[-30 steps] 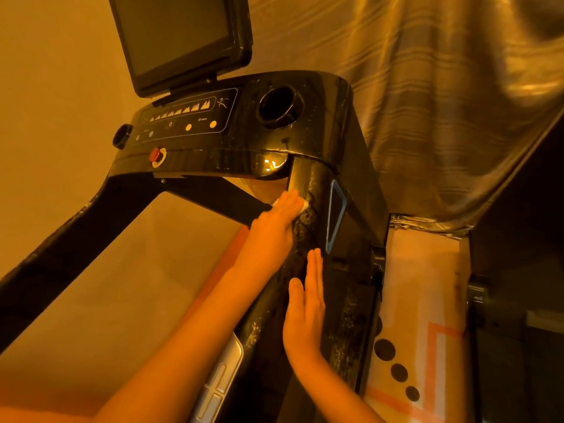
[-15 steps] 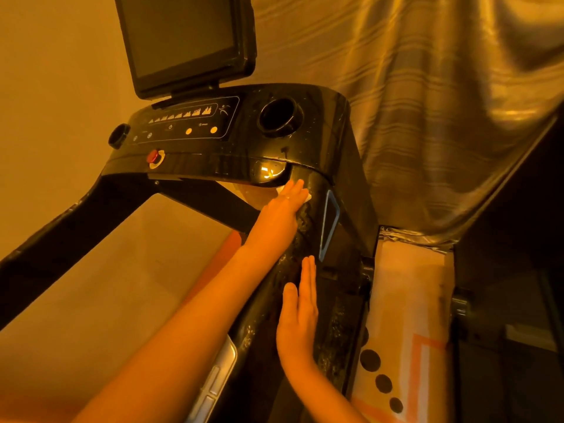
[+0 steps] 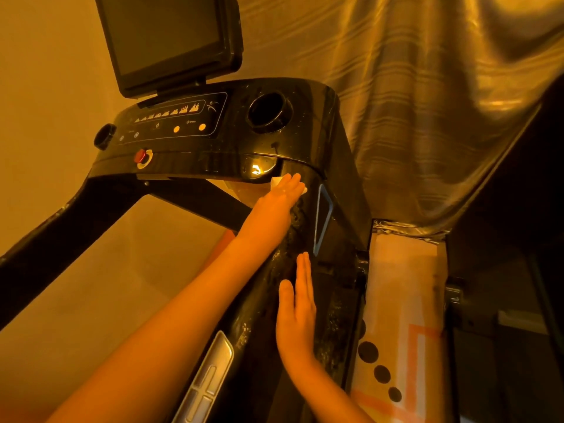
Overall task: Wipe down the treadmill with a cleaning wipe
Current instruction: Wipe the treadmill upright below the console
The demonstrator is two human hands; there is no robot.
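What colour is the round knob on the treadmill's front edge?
The knob is red, shown in the head view.

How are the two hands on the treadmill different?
The left hand presses a white wipe under its fingers; the right hand holds no wipe. The left hand sits high on the black handrail, just below the console; the right hand rests lower down. Both lie flat with straight fingers on that same handrail.
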